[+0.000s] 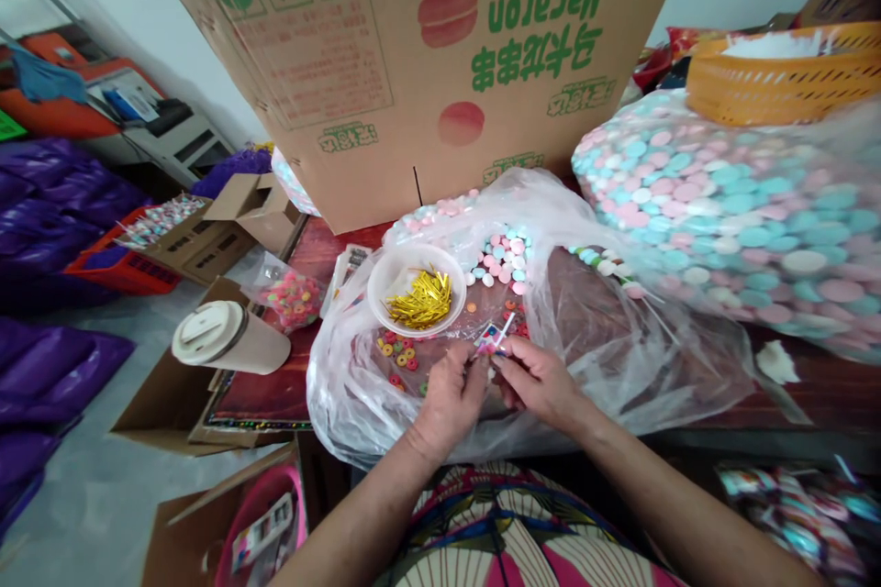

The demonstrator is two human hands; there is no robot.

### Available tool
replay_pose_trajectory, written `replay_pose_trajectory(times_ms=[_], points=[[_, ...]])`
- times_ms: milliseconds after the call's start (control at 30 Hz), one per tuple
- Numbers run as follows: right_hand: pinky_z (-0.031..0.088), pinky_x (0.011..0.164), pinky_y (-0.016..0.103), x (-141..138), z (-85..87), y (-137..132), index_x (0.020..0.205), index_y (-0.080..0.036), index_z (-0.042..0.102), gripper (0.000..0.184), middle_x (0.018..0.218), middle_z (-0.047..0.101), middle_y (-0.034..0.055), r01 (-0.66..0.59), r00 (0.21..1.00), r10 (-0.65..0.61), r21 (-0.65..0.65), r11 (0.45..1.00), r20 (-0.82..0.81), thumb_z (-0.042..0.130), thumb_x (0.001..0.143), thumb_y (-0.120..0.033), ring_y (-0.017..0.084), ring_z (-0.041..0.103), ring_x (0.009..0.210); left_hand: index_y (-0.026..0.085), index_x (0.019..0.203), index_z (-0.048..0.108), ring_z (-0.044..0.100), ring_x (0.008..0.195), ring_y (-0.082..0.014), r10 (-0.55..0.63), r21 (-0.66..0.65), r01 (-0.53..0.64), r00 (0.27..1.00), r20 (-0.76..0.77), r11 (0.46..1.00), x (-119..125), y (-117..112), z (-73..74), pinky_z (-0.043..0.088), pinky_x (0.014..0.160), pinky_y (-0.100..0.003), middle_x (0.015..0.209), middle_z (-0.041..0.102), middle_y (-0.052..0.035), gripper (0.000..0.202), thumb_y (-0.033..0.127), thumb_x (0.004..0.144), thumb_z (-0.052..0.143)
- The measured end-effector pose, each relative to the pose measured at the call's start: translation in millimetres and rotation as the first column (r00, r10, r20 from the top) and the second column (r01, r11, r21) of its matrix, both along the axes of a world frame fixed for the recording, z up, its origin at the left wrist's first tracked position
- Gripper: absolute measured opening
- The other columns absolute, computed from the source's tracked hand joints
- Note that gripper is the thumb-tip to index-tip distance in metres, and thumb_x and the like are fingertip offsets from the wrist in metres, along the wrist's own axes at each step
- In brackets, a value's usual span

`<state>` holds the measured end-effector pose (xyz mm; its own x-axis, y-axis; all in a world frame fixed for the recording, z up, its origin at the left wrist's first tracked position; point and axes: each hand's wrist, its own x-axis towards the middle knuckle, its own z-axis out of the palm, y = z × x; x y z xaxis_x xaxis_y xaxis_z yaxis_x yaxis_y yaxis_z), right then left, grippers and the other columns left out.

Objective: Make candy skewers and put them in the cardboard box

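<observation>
My left hand (pixel 451 394) and my right hand (pixel 543 385) meet over the near part of the clear plastic sheet (pixel 592 344). Between their closed fingertips is a small printed wrapper (pixel 487 336), with a thin white stick (pixel 507 326) jutting up beside my right fingers. What lies under the fingertips is hidden. Just beyond stands a white bowl (pixel 377 303) holding gold twist ties (pixel 423 298). Small ring candies (pixel 399 353) lie scattered left of my left hand. Pink, blue and white candy tablets (pixel 506 257) are heaped farther back on the plastic.
A tall cardboard box (pixel 413 92) blocks the far side. On the right bulges a big clear bag of candy tablets (pixel 743 202), with an orange basket (pixel 750 87) on top. A lidded cup (pixel 254 339) and a bag of ring candies (pixel 295 298) are at the left.
</observation>
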<state>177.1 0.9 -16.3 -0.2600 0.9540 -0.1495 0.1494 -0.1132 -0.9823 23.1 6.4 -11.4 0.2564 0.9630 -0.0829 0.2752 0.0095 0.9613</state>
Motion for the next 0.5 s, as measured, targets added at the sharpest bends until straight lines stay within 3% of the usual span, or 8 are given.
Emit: replay_pose_trajectory(times_ms=[67,133,233,367,400,433,467,500], points=[[0.041,0.044,0.024,-1,-1.9,-2,0.081,-0.022,0.050,0.022,0.050,0.050,-0.0042,0.010,0.996,-0.017,0.078,0.997,0.089,0.040,0.091,-0.039,0.012,0.048,0.042,0.018,0.096,0.050,0.049,0.066,-0.0126,-0.055,-0.120,0.064,0.996,0.077,0.991,-1,1,-1.1,0.044,0.063,-0.026,0.075,0.051,0.0012,0.026,0.042,0.089,0.044],[0.043,0.050,0.027,-2,-1.1,-2,0.078,-0.022,0.049,0.021,0.054,0.053,-0.0008,-0.026,0.975,-0.027,0.235,0.972,0.219,0.039,0.090,-0.035,0.014,0.052,0.049,0.018,0.097,0.051,0.051,0.071,-0.0136,-0.219,-0.178,0.228,0.973,0.072,0.957,-4,6,3.0,0.045,0.068,-0.027,0.077,0.053,0.0008,0.026,0.040,0.090,0.042],[0.044,0.056,0.030,-5,4.8,3,0.068,-0.021,0.047,0.021,0.063,0.057,0.0048,-0.067,0.916,-0.112,0.424,0.903,0.384,0.042,0.086,-0.031,0.018,0.057,0.060,0.016,0.086,0.054,0.051,0.081,-0.0164,-0.419,-0.091,0.412,0.903,-0.092,0.907,-10,16,16.5,0.044,0.080,-0.031,0.082,0.056,-0.0016,0.022,0.034,0.090,0.041],[0.036,0.039,0.025,-2,18.8,16,0.067,-0.022,0.043,0.031,0.052,0.053,-0.0008,0.132,0.962,-0.174,0.203,0.970,0.208,0.035,0.092,-0.038,0.012,0.045,0.037,0.017,0.086,0.054,0.051,0.087,-0.0176,-0.475,-0.045,0.475,0.862,-0.178,0.879,-14,22,27.8,0.041,0.086,-0.032,0.089,0.059,-0.0036,0.020,0.027,0.089,0.036],[0.037,0.038,0.025,2,22.8,19,0.070,-0.022,0.046,0.032,0.052,0.055,-0.0008,0.203,0.954,-0.244,0.223,0.953,0.173,0.033,0.094,-0.039,0.012,0.045,0.037,0.017,0.085,0.054,0.051,0.085,-0.0175,-0.465,-0.094,0.456,0.868,-0.175,0.885,-14,22,26.7,0.042,0.085,-0.033,0.088,0.059,-0.0035,0.021,0.027,0.089,0.036],[0.041,0.041,0.026,6,26.7,22,0.076,-0.020,0.050,0.031,0.057,0.059,0.0012,0.235,0.938,-0.301,0.326,0.916,0.171,0.032,0.094,-0.037,0.013,0.050,0.041,0.017,0.084,0.055,0.051,0.082,-0.0174,-0.450,-0.164,0.426,0.878,-0.161,0.890,-16,21,24.0,0.043,0.083,-0.033,0.086,0.059,-0.0033,0.022,0.028,0.089,0.036],[0.048,0.051,0.029,11,30.1,23,0.085,-0.019,0.055,0.028,0.067,0.065,0.0047,0.191,0.923,-0.324,0.487,0.852,0.205,0.034,0.094,-0.034,0.016,0.058,0.053,0.017,0.084,0.056,0.052,0.079,-0.0173,-0.427,-0.231,0.390,0.893,-0.142,0.891,-17,22,20.3,0.044,0.080,-0.032,0.084,0.059,-0.0031,0.024,0.029,0.088,0.036],[0.052,0.065,0.034,15,32.6,23,0.097,-0.018,0.058,0.025,0.082,0.069,0.0086,0.051,0.910,-0.302,0.648,0.760,0.283,0.036,0.094,-0.030,0.019,0.064,0.072,0.016,0.084,0.056,0.052,0.077,-0.0171,-0.400,-0.278,0.356,0.909,-0.118,0.892,-18,22,16.2,0.044,0.077,-0.032,0.081,0.059,-0.0029,0.025,0.030,0.088,0.036]])
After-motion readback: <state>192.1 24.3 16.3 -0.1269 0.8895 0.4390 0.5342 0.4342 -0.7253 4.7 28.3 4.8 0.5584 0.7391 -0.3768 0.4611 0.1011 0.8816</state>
